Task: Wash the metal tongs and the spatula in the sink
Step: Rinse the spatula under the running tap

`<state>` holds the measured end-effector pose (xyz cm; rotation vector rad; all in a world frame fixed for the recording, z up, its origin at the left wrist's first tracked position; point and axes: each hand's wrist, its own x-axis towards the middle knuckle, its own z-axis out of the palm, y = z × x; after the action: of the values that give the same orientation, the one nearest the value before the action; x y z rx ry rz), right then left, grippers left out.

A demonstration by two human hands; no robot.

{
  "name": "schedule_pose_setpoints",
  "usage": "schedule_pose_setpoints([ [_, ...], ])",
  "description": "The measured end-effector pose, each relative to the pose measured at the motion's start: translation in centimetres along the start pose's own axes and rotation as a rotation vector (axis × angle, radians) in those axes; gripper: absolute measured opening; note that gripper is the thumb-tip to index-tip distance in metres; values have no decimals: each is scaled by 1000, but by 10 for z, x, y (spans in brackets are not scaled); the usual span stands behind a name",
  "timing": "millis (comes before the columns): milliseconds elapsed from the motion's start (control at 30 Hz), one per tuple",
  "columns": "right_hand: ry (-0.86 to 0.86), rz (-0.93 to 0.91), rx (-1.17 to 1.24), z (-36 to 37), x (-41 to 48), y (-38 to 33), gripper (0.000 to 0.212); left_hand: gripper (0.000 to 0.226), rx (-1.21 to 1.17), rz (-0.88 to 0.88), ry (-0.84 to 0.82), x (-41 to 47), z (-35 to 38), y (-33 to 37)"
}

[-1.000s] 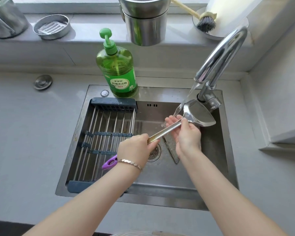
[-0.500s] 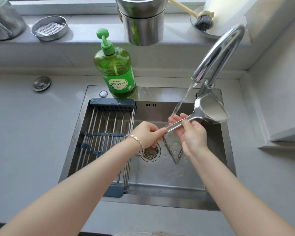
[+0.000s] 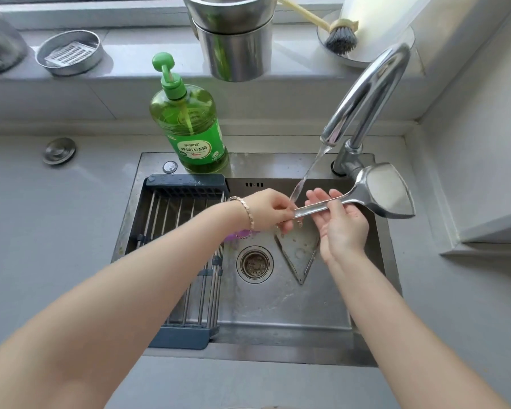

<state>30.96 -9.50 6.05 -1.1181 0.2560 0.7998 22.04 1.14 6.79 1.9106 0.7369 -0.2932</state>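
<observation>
A metal spatula (image 3: 387,193) is held level over the sink (image 3: 278,317), blade to the right beside the faucet base. My left hand (image 3: 270,209) grips its handle; a bit of the purple handle end (image 3: 238,233) shows under my wrist. My right hand (image 3: 341,222) lies palm up under the shaft, thumb curled over it, fingers straight. Water runs from the faucet (image 3: 366,95) onto the shaft between my hands. The metal tongs (image 3: 300,255) lie splayed in a V on the sink floor, right of the drain (image 3: 254,263).
A roll-up drying rack (image 3: 177,231) covers the sink's left part. A green dish soap bottle (image 3: 189,125) stands at the sink's back rim. Metal containers (image 3: 233,36), a small strainer dish (image 3: 70,53) and a dish brush (image 3: 341,36) sit on the windowsill. Grey counter surrounds the sink.
The spatula has shifted right, its blade now past the faucet base. My left hand has moved up and right along the handle, toward my right hand.
</observation>
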Motion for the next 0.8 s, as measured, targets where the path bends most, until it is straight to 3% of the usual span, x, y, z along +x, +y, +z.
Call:
schedule_pose_setpoints([
  [200,12,-21,17,3,-3,11,16,35,-2,-40,-141,-6,-7,0],
  [400,10,0,-3,-4,-2,11,13,10,-344,-56,-118,-11,-2,-12],
  [567,-50,24,-4,-1,-8,9,15,11,-342,-20,-39,-15,3,-20],
  [667,-114,52,22,5,-13,11,16,21,-411,-86,-120,-26,1,-34],
  [733,-159,71,37,10,-16,17,17,16,-429,-185,-230,-36,-2,-45],
  [800,-196,90,45,12,-17,24,18,29,-405,-237,-285,-46,-5,-55],
])
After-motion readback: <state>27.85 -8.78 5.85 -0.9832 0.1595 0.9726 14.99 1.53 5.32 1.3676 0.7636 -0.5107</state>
